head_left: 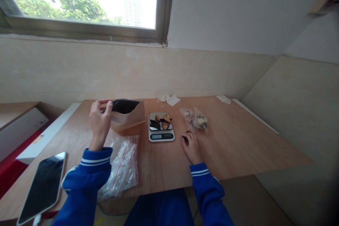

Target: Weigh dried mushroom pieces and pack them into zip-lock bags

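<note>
Brown kraft paper forms the open pouch (127,113) standing on the wooden table (238,144), its dark mouth rim pinched by the left hand (99,122) fingers, while the right hand (191,146) rests flat with loosely curled fingertips touching a small dark piece (185,137) beside the scale (161,126).

Two filled bags (197,120), one scale (161,127), one tablet (42,187)

No text can be read anywhere. The scale (161,127) near the table's middle has a display, but its digits are blurred.
</note>
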### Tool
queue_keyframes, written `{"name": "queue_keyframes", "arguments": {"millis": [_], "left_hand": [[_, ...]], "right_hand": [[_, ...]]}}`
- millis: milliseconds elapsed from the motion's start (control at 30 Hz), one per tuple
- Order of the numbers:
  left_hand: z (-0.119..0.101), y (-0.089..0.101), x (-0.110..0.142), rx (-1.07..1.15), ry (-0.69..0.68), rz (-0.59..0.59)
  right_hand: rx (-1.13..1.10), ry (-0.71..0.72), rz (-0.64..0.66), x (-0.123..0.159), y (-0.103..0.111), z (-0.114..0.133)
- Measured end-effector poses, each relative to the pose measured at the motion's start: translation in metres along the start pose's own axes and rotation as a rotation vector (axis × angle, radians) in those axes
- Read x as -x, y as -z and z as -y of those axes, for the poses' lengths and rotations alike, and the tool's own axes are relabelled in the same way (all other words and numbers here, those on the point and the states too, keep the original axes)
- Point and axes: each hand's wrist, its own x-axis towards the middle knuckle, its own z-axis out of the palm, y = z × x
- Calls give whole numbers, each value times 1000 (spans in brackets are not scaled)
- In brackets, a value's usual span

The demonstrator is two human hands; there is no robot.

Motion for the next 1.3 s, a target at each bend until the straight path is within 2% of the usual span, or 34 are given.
{"name": "queue_keyframes", "arguments": {"millis": [100,267,400,500,567,667,733,833,967,1133,1233,1300], "left_hand": [[6,-2,-9,6,38,27],[23,-8,-15,-1,101,-20],[42,-13,-2,57,86,-38],[54,-6,19,3,123,-6],[60,4,39,-101,179,103],[69,24,75,-220,247,557],[73,34,99,-315,254,777],[78,39,125,-548,238,980],[84,33,136,-664,210,1002],[83,31,127,-513,216,1012],[71,30,121,-410,187,1024],[54,25,118,-319,138,984]], "right_hand": [[12,-16,-20,1,4,1],[101,-47,7,5,11,1],[227,-162,-10,8,13,1],[296,-272,-72,9,15,0],[344,-349,-128,9,17,-3],[375,-422,-222,11,21,-6],[356,-418,-268,11,22,-6],[317,-359,-302,12,22,-3],[266,-284,-298,12,22,2],[119,-173,-212,14,26,16],[-101,-140,-95,17,26,47],[-282,-155,55,19,24,81]]}}
